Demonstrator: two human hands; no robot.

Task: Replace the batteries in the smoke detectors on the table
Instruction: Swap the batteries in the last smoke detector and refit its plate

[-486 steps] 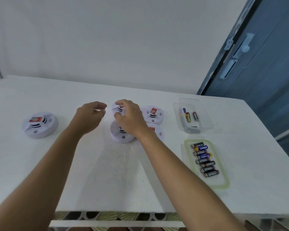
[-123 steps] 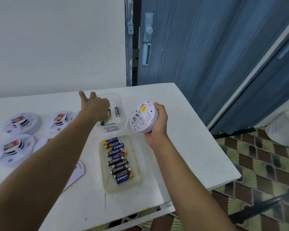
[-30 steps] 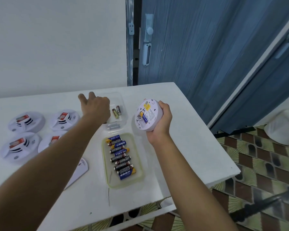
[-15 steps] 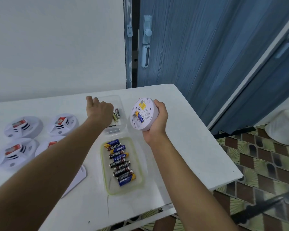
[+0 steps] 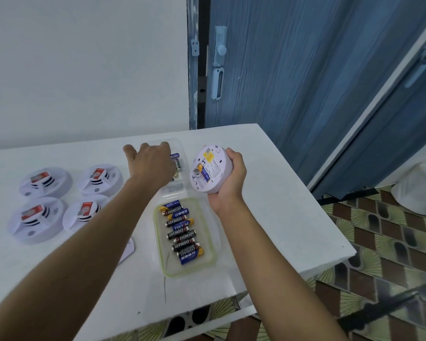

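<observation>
My right hand [image 5: 229,178] grips a white smoke detector [image 5: 210,168] above the table, its back turned to me. Its battery bay is uncovered and a blue battery [image 5: 205,172] sits inside. My left hand [image 5: 150,163] hovers over the clear container [image 5: 180,143] at the back, thumb spread and fingertips hidden behind the hand. A blue battery [image 5: 174,156] and another battery [image 5: 178,165] lie in that container just right of the fingers. A green-rimmed tray [image 5: 208,232] in front holds several fresh batteries [image 5: 181,228].
Several more white smoke detectors with red labels stand at the left, among them one at the back [image 5: 46,182] and one in front [image 5: 35,219]. A white cover plate [image 5: 129,249] pokes out under my left forearm. The table's right edge [image 5: 330,217] drops to a tiled floor.
My left hand has shifted slightly over the clear container, and a blue battery now lies there beside its fingers. My right hand keeps holding the detector, tilted a little.
</observation>
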